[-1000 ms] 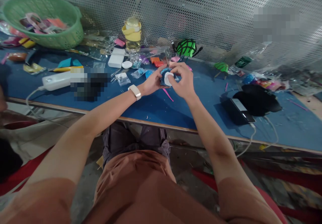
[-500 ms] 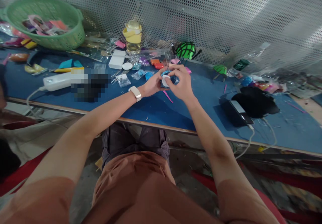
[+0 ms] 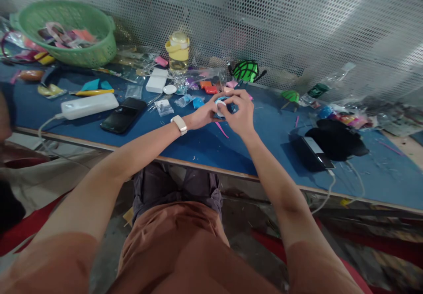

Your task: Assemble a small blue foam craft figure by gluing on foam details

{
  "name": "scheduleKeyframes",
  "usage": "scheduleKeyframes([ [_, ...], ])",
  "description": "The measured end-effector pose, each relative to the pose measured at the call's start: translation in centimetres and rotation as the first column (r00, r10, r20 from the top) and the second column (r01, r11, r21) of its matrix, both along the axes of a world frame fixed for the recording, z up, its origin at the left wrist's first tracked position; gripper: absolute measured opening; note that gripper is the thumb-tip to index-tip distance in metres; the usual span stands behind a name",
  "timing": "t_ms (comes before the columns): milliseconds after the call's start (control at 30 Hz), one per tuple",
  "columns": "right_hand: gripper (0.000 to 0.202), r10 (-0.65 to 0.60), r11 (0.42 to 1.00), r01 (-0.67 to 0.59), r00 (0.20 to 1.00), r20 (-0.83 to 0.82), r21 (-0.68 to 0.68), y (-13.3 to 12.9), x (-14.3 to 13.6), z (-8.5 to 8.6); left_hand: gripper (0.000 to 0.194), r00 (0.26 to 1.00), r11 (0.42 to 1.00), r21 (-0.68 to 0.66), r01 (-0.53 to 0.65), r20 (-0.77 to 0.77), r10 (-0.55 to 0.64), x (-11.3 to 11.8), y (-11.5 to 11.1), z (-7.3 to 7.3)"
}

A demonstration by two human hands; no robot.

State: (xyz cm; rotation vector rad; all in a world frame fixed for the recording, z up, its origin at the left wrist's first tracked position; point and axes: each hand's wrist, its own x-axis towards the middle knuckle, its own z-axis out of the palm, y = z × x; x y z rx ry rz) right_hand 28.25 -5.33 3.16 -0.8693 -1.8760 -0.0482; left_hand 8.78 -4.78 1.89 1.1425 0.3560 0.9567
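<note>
A small blue-and-white piece [image 3: 220, 106] is held over the table [image 3: 271, 113], its round white face turned toward the camera; fingers hide any long axis. The left hand [image 3: 205, 112] curls its grip around it; the right hand [image 3: 242, 110] pinches it, thumb on the white. Less white shows than a second ago.

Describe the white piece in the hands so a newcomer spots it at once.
Above the blue table, find where the left hand, with a pale wristband, comes up to the right hand. Between them is the small white piece, partly covered. Unlike the white oval lying on the table farther left, it is held up in the hands.
</note>
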Motion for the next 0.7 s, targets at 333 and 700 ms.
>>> scheduleKeyframes([
  [333,0.032,0.01,1.0,-0.01,1.0,-0.018,-0.015,-0.39,0.28,0.6,0.095,0.997,0.998,0.054,0.044,-0.065,-0.041,-0.42,0.16,0.23],
  [700,0.039,-0.04,0.998,0.034,0.993,-0.115,-0.055,-0.18,0.61,0.7,0.092,0.996,0.994,0.094,0.058,-0.079,-0.051,-0.02,0.55,-0.13],
])
